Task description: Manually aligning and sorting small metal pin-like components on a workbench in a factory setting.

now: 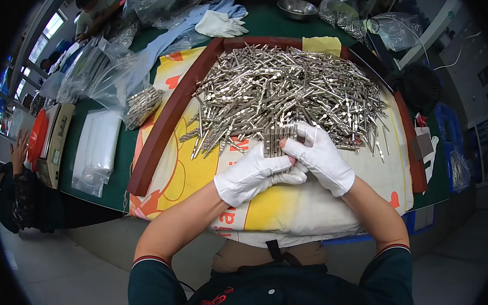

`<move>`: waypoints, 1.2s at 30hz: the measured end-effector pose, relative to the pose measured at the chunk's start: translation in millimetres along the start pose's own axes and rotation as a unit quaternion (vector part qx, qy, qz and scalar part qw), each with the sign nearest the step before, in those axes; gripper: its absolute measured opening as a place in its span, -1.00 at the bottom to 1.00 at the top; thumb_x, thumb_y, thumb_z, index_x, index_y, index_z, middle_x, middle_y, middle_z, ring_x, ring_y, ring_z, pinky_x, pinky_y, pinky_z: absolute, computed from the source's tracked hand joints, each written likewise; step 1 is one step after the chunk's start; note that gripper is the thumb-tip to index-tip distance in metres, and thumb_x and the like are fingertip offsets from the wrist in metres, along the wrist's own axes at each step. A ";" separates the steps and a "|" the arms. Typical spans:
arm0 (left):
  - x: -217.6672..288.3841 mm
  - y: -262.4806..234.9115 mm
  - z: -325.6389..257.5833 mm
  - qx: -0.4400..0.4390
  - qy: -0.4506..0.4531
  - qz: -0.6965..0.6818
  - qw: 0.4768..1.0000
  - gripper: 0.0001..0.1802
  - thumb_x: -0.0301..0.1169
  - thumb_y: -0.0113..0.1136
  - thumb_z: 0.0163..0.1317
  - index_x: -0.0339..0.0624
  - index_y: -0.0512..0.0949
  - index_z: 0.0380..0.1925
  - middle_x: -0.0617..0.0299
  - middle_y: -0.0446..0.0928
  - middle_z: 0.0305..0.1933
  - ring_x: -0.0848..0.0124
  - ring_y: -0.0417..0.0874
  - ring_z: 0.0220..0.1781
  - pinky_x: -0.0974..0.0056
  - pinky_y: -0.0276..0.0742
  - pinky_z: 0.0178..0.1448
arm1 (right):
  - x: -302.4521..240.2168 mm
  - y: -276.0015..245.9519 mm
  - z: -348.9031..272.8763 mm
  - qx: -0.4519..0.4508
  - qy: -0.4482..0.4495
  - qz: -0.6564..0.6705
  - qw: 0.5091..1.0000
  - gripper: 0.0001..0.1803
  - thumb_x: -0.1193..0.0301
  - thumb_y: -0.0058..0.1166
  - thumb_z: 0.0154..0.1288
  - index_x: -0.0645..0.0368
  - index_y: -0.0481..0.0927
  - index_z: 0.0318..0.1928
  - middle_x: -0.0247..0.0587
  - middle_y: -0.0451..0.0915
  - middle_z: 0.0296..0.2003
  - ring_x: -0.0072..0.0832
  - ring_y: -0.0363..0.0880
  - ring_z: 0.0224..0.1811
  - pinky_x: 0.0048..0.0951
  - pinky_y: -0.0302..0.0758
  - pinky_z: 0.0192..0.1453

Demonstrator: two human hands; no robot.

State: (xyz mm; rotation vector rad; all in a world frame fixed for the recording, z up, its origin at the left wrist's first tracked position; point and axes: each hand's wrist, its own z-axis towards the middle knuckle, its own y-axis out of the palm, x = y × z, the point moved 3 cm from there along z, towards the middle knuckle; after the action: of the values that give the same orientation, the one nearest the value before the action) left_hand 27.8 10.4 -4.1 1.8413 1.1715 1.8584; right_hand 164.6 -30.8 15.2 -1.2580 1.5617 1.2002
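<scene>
A bundle of slim metal rods stands side by side between my two white-gloved hands, just in front of a big heap of the same silvery rods. My left hand is closed round the bundle from the left and below. From the right, my right hand grips it, with bare thumb and fingertip skin showing at the glove's end. The rods' lower ends are hidden by my fingers. Under the heap lies a printed cloth in white and yellow.
A dark red wooden frame borders the heap. To the left are clear plastic bags, a bag of rods and a scale with a red pan. A metal bowl and white gloves lie beyond. Another person's hand is at far left.
</scene>
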 end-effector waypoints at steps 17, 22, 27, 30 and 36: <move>8.7 7.8 -1.6 0.051 -0.023 -0.099 0.993 -0.49 -0.56 0.12 0.36 -0.25 0.29 0.29 0.03 0.47 0.21 0.06 0.58 0.23 0.11 0.57 0.37 | 0.9 -9.7 -1.0 -0.007 0.038 0.023 0.999 -0.76 0.40 0.00 0.46 0.24 0.56 0.02 -0.45 0.53 -0.30 -0.77 0.37 -0.39 -0.65 0.34 -0.37; 7.0 7.4 -1.9 0.040 -0.012 -0.094 0.995 -0.50 -0.54 0.12 0.37 -0.26 0.30 0.29 0.03 0.49 0.21 0.08 0.60 0.21 0.12 0.58 0.35 | -0.4 -7.3 -2.7 -0.008 -0.004 0.029 1.000 -0.77 0.35 -0.03 0.46 0.21 0.57 -0.04 -0.59 0.40 -0.50 -0.86 0.13 -0.60 -0.69 0.09 -0.58; 5.6 6.8 -3.3 0.043 0.001 -0.059 0.997 -0.49 -0.49 0.13 0.39 -0.24 0.29 0.32 0.03 0.50 0.21 0.11 0.62 0.19 0.14 0.60 0.31 | -0.6 -6.2 -4.0 -0.017 0.005 0.030 0.999 -0.80 0.37 -0.05 0.44 0.19 0.55 -0.07 -0.56 0.40 -0.44 -0.84 0.16 -0.56 -0.68 0.11 -0.56; 5.4 5.6 -4.1 0.033 -0.005 -0.056 0.998 -0.48 -0.48 0.14 0.38 -0.23 0.30 0.32 0.04 0.51 0.20 0.11 0.63 0.18 0.15 0.61 0.29 | -1.5 -5.5 -4.5 -0.009 0.008 0.024 1.000 -0.81 0.39 -0.06 0.43 0.19 0.54 -0.06 -0.56 0.38 -0.44 -0.84 0.16 -0.56 -0.68 0.10 -0.56; 5.9 3.6 -2.0 0.028 -0.009 -0.060 0.998 -0.47 -0.46 0.16 0.38 -0.23 0.30 0.32 0.04 0.51 0.20 0.11 0.63 0.18 0.15 0.62 0.27 | -3.9 -7.2 -6.1 -0.021 0.037 0.046 0.998 -0.83 0.44 -0.06 0.47 0.18 0.53 -0.02 -0.53 0.51 -0.39 -0.88 0.13 -0.62 -0.71 0.08 -0.60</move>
State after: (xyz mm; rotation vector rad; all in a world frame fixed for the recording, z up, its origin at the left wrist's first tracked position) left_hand 26.3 11.5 2.8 1.7697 1.3103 1.7579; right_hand 172.4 -36.2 19.0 -1.2830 1.6723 1.2634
